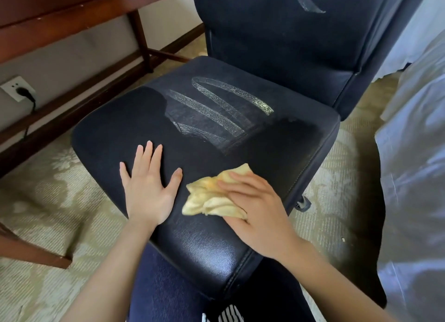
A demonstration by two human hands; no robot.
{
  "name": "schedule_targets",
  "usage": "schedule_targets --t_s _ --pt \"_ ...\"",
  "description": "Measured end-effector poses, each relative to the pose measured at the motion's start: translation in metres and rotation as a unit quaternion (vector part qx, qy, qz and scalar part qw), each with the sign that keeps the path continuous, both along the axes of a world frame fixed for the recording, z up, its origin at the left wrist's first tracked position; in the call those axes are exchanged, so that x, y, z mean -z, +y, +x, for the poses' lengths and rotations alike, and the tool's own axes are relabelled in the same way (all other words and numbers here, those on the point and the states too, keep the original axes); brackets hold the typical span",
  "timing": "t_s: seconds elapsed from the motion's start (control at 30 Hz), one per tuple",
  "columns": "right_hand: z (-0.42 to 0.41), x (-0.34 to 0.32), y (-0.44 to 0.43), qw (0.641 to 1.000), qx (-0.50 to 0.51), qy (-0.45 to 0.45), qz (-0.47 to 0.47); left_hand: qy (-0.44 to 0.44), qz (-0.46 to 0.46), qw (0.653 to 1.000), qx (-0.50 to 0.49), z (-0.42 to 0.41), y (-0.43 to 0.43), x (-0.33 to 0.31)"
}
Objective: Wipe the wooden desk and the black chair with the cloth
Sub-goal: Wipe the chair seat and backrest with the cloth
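Right hand [255, 201] pressed yellow cloth [212, 196] flat on black chair [134, 119] seat front, fingers straight. Left hand [149, 184] rested beside, fingers spread. Near seat looked wiped; pale streaks [216, 105] at rear and backrest remained. Wooden desk [60, 13] mostly out of view, state unclear.

A yellow cloth [212, 196] is pressed onto the front of the black chair [240, 134] seat by the right hand [257, 208]. The left hand [149, 184] is laid flat beside it, fingers spread. Pale curved streaks [216, 107] are seen farther back on the seat.
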State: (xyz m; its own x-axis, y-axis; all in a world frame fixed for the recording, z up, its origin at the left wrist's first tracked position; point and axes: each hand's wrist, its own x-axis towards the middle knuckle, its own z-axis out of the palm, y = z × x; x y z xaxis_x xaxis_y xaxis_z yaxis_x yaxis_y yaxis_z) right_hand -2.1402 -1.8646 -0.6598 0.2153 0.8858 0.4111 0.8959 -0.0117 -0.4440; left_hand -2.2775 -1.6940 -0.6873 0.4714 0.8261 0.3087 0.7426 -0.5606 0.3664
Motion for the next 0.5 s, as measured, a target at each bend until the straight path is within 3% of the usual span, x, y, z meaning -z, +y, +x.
schedule_targets --t_s 0.17,0.3,0.5 --pt "0.016 0.007 -0.018 0.995 -0.006 0.063 0.082 0.001 -0.004 1.0 0.003 0.0 0.001 -0.001" --pt "0.047 0.012 -0.025 0.99 0.06 -0.014 0.127 0.001 -0.009 1.0 0.0 0.0 0.0 -0.001" --pt "0.101 0.007 -0.015 0.976 0.207 0.01 0.059 0.002 -0.008 1.0 0.0 -0.001 0.0 -0.001"
